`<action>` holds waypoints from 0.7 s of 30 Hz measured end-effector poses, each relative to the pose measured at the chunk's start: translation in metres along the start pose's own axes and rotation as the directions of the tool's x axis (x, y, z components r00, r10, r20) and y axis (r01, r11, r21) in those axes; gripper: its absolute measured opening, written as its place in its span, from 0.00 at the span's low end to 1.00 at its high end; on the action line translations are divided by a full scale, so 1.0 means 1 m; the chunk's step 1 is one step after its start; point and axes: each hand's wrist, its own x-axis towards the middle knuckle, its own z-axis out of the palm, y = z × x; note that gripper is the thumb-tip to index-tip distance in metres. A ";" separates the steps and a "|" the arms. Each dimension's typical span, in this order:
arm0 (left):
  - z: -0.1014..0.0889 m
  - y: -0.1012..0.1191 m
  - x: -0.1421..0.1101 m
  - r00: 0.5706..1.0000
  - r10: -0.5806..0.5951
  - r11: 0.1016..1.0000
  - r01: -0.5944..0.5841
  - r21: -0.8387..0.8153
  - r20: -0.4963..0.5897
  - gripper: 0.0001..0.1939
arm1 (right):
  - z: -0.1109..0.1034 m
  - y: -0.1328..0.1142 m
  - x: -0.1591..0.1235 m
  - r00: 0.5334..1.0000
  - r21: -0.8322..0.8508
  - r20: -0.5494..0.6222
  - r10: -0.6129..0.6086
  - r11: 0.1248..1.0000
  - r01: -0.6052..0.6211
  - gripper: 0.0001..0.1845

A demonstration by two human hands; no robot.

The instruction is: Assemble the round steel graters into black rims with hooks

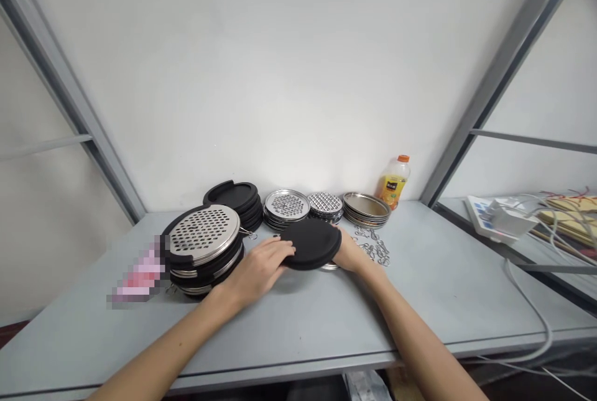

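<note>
A round black disc (311, 243), smooth on its upper face, is held just above the table. My left hand (261, 267) grips its left edge with fingers on top. At the right edge my right hand (347, 252) is closed round the rim, its fingers largely hidden behind the disc. A metal rim (331, 266) peeks out beneath the disc; I cannot tell whether it touches it. Left of my left hand stands a tall stack of perforated metal grater plates and black rings, topped by a grater plate (205, 234). Small wire hooks (373, 247) lie right of my right hand.
Along the wall stand stacked black rings (233, 196), grater discs (286, 205), smaller grater discs (325, 203), metal rings (367, 207) and a juice bottle (395, 183). A power strip (499, 221) with cables lies right, beyond a metal post (504, 78).
</note>
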 end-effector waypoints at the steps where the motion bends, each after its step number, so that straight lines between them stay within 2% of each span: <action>1: 0.006 -0.002 -0.007 1.000 0.009 0.999 -0.009 -0.035 0.009 0.17 | 0.000 0.000 0.000 1.000 0.008 0.012 -0.001 1.000 0.001 0.22; 4: 0.018 -0.009 -0.022 1.000 0.003 0.997 -0.002 -0.081 0.008 0.17 | -0.001 0.001 0.000 0.999 0.001 0.032 0.034 0.999 -0.034 0.23; 8: 0.023 -0.016 -0.032 0.999 -0.037 0.995 0.040 -0.089 0.037 0.19 | -0.001 0.000 0.000 0.997 -0.034 0.009 0.076 0.997 -0.076 0.20; 17: 0.033 -0.023 -0.043 0.980 -0.180 0.972 0.191 -0.137 0.086 0.33 | 0.000 -0.001 0.001 0.996 -0.031 0.039 0.080 0.996 -0.079 0.21; 21: 0.033 -0.023 -0.046 0.971 -0.194 0.968 0.213 -0.136 0.139 0.36 | 0.000 0.001 0.001 0.995 -0.045 0.043 0.085 0.996 -0.083 0.21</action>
